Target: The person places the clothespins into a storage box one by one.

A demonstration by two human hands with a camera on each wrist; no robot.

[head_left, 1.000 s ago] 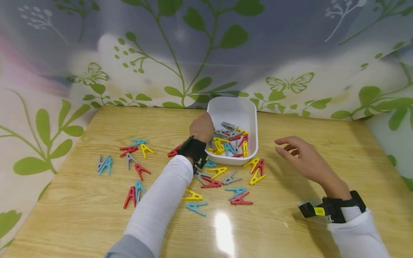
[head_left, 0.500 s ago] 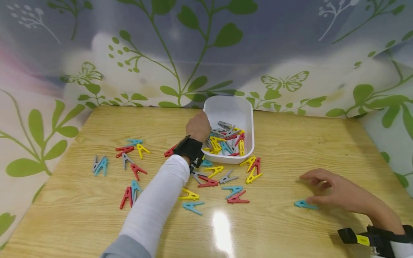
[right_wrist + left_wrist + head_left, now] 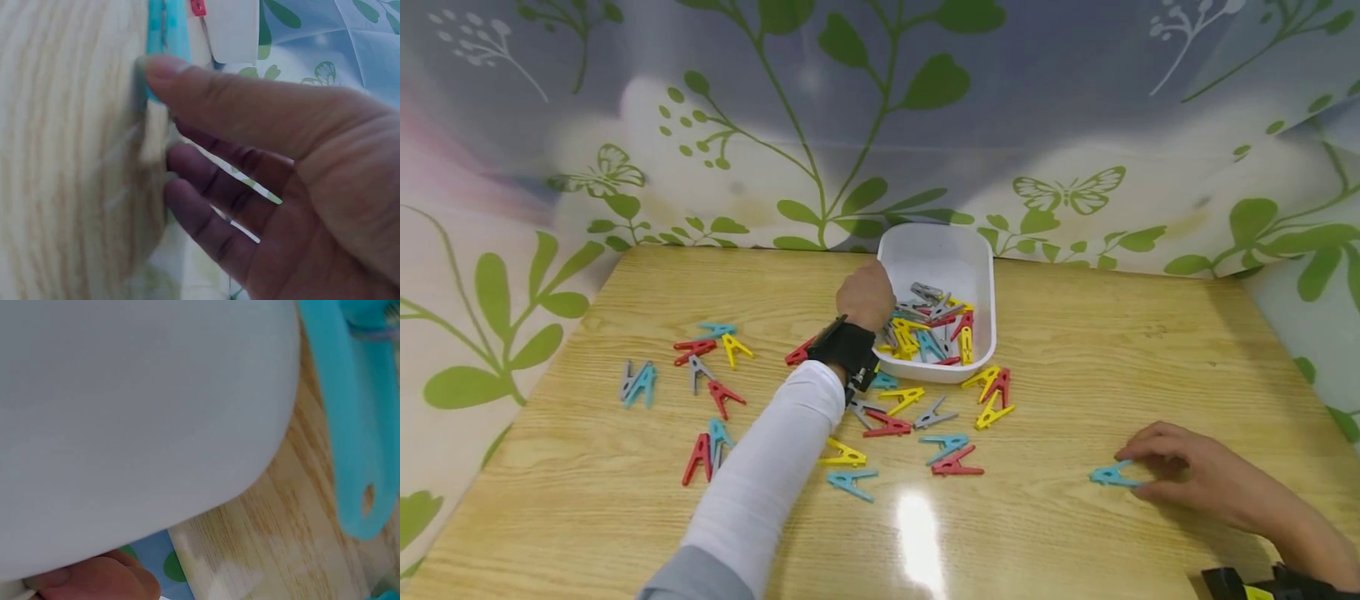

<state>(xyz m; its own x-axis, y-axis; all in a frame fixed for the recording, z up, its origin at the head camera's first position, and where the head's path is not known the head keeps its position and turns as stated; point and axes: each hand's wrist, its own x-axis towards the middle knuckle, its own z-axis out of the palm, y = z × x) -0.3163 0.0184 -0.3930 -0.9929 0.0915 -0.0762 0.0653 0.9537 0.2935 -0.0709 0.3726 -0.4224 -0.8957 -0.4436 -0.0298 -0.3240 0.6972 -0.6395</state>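
A white plastic bin [image 3: 992, 321] stands at the back of the table with several red, yellow, grey and blue clothespins inside. My left hand [image 3: 867, 296] grips its left rim; curled fingers [image 3: 103, 578] show below the bin wall in the left wrist view. A blue clothespin [image 3: 1108, 475] lies by itself at the right of the table. My right hand [image 3: 1195, 475] has thumb and forefinger on either side of its spread legs. In the right wrist view the thumb [image 3: 169, 72] lies against this clothespin [image 3: 169, 31], while the other fingers are loosely bent.
Loose clothespins lie in front of the bin, such as a yellow one [image 3: 992, 412] and a red one [image 3: 957, 462]. Another scattered group, with a red clothespin [image 3: 725, 398], lies on the left. A patterned cloth [image 3: 1067, 100] hangs behind the wooden table [image 3: 1030, 542].
My right hand has come down and toward the lower right, from beside the bin to the lone blue clothespin. The left hand has stayed on the bin's rim.
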